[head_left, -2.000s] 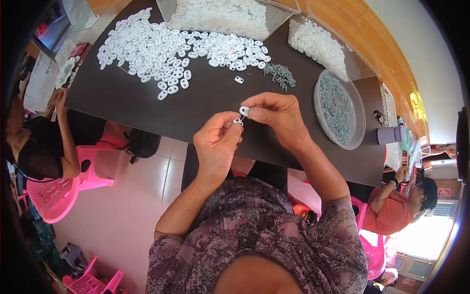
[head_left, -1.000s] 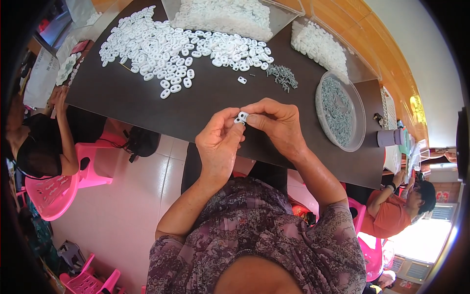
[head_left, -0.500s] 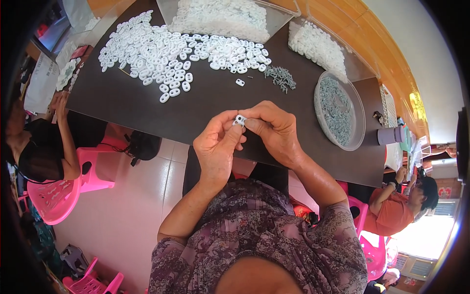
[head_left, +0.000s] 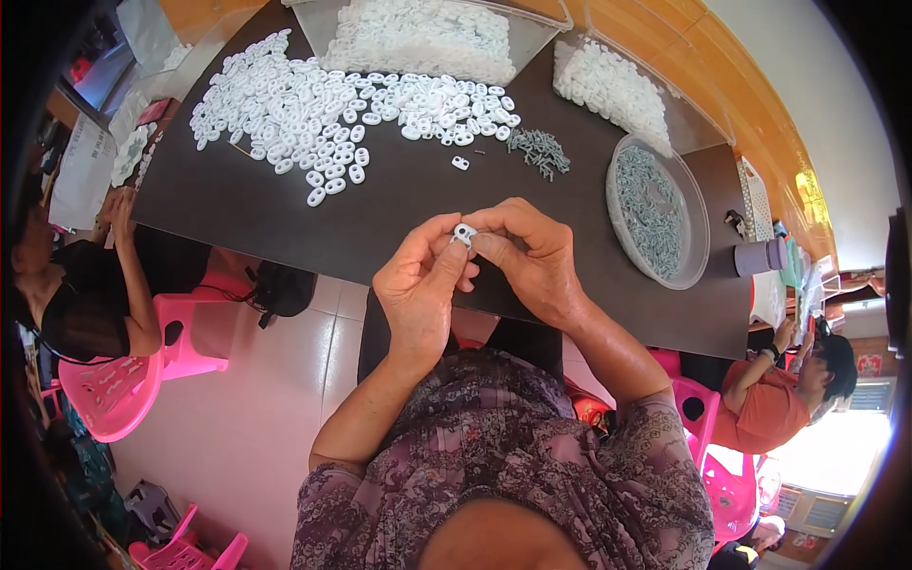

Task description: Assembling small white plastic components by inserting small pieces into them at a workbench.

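We see a dark table [head_left: 285, 218] filling the upper half of the view, over a pale tiled floor [head_left: 237, 427] with pink plastic chairs [head_left: 114, 389] at the table's left and right ends, where other people sit. A wide spread of white plastic pieces [head_left: 323, 104] covers the table's far left. A round clear dish of grey screws [head_left: 655, 214] stands on the table's right, with a loose heap of screws [head_left: 539, 152] beside it. At the table's near edge, our left hand [head_left: 423, 290] and right hand [head_left: 532, 256] meet, fingertips of both pinching one small white piece [head_left: 465, 234] between them.
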Tool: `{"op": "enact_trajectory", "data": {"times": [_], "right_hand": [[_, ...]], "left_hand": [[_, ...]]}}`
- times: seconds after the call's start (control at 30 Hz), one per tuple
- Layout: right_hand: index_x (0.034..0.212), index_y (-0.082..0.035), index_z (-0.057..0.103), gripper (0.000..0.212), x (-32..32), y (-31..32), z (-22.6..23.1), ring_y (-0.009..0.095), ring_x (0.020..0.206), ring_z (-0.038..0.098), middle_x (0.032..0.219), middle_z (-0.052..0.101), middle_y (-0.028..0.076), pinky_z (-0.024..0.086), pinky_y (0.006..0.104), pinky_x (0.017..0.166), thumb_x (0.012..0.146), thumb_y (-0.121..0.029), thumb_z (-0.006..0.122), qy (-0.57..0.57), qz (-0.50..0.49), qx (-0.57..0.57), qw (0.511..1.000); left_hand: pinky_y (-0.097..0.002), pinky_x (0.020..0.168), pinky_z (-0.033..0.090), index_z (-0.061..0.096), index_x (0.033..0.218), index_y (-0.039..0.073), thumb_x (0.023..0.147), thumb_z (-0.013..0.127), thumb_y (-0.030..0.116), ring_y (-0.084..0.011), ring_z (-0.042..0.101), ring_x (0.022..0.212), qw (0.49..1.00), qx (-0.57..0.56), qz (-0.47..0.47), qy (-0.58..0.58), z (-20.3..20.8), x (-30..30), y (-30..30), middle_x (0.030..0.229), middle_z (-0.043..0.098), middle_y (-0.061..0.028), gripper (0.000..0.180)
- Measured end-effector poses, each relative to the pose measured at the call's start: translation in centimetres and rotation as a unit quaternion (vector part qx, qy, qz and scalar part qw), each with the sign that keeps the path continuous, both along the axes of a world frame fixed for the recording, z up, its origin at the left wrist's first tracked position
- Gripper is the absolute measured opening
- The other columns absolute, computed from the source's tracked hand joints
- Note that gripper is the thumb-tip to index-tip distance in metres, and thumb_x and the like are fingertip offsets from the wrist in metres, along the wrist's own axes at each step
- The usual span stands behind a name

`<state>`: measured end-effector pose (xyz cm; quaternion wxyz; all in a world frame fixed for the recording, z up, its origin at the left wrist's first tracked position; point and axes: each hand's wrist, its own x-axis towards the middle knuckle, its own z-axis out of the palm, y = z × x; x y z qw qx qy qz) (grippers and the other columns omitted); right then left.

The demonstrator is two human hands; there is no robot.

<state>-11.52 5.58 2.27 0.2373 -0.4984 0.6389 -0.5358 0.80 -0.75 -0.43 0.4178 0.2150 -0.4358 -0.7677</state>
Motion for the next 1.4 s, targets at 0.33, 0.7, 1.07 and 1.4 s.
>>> {"op": "enact_trajectory", "data": {"times": [0.33, 0.7, 1.07, 1.4], "right_hand": [[0.096, -0.004, 0.064, 0.029, 0.3, -0.3, 0.2, 0.019, 0.068, 0.052, 0.076, 0.059, 0.005, 0.043, 0.0306, 0.06, 0.067, 0.002, 0.067, 0.116, -0.011, -0.062, 0.991], [0.097, 0.002, 0.062, 0.031, 0.3, -0.4, -0.8, 0.027, 0.07, 0.053, 0.083, 0.06, 0.012, 0.045, 0.0345, 0.06, 0.067, 0.002, 0.066, 0.296, -0.043, -0.152, 0.942], [0.098, 0.003, 0.06, 0.034, 0.7, -0.4, -1.1, 0.027, 0.069, 0.053, 0.084, 0.06, 0.012, 0.045, 0.0338, 0.058, 0.065, 0.002, 0.068, 0.335, -0.056, -0.201, 0.919], [0.102, 0.003, 0.06, 0.034, 1.1, -0.1, -1.1, 0.026, 0.07, 0.054, 0.087, 0.061, 0.012, 0.045, 0.0325, 0.06, 0.069, 0.003, 0.067, 0.288, -0.071, -0.204, 0.933]], "left_hand": [[-0.0223, 0.059, 0.049, 0.059, 0.108, -0.007, 0.086, 0.056, -0.003, -0.0112, 0.057, 0.062, 1.0, 0.023, 0.006, 0.012, 0.3, -0.2, -0.6, 0.082, 0.064, -0.01, 0.022], [-0.0198, 0.064, 0.047, 0.061, 0.105, -0.007, 0.087, 0.057, 0.0, -0.0085, 0.057, 0.069, 0.999, 0.035, 0.006, -0.019, 0.5, 0.2, -0.5, 0.086, 0.065, -0.0079, 0.02], [-0.0161, 0.066, 0.044, 0.061, 0.104, -0.006, 0.089, 0.055, 0.001, -0.0038, 0.055, 0.075, 0.998, -0.014, -0.017, -0.06, 1.0, 0.5, -1.0, 0.088, 0.063, -0.0033, 0.018], [-0.017, 0.067, 0.042, 0.061, 0.11, -0.003, 0.088, 0.058, 0.003, -0.0051, 0.052, 0.075, 0.995, -0.101, 0.001, -0.014, -0.3, 0.3, -0.9, 0.086, 0.06, -0.001, 0.022]]}}
